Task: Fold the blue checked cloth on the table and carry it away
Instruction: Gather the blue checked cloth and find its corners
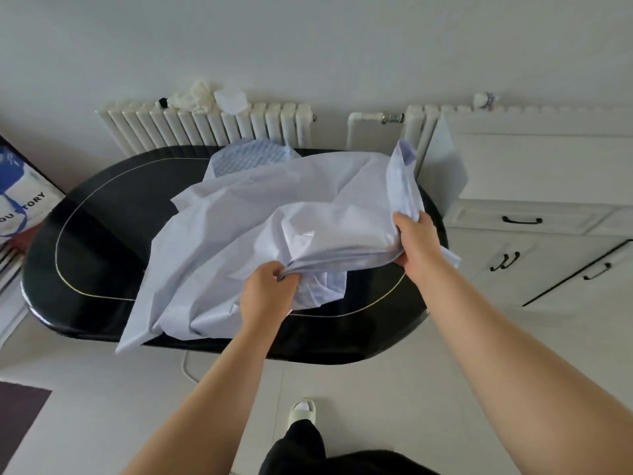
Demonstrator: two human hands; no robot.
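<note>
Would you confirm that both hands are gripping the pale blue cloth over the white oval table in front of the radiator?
Not quite: the table is black, not white, as the head view shows. Otherwise it holds: the left hand and the right hand both grip the pale blue cloth over the oval table, with the radiator behind it.

Pale lilac-blue cloth [260, 214], blue-checked at its far end, on a glossy black table [102, 214].
</note>
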